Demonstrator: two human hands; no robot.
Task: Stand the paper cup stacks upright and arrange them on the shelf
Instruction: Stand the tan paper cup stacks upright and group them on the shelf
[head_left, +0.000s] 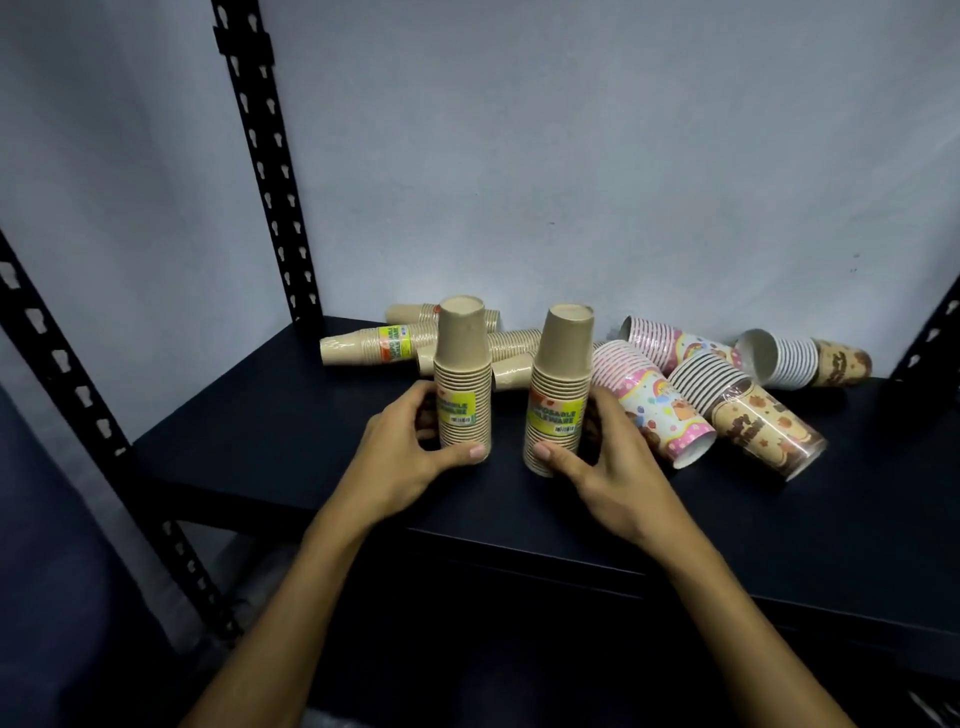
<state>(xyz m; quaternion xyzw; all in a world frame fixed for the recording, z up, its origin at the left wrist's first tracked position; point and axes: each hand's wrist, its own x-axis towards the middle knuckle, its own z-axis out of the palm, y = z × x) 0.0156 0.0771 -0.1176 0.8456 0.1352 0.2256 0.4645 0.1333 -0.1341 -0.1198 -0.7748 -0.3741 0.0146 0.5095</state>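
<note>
Two tan paper cup stacks stand upright, rims down, on the dark shelf (270, 447). My left hand (400, 447) grips the base of the left stack (462, 374). My right hand (608, 457) grips the base of the right stack (561, 384). Both stacks carry a yellow-green label. Behind them several tan stacks (363, 344) lie on their sides. To the right, two pink rainbow-print stacks (644, 395) and brown-print stacks (748, 405) also lie tipped over.
A black perforated upright post (265, 171) stands at the shelf's back left, another (67, 364) at the front left, and one (935, 338) at the right edge. A pale wall closes the back. Bare shelf surface extends left of my hands and along the front edge.
</note>
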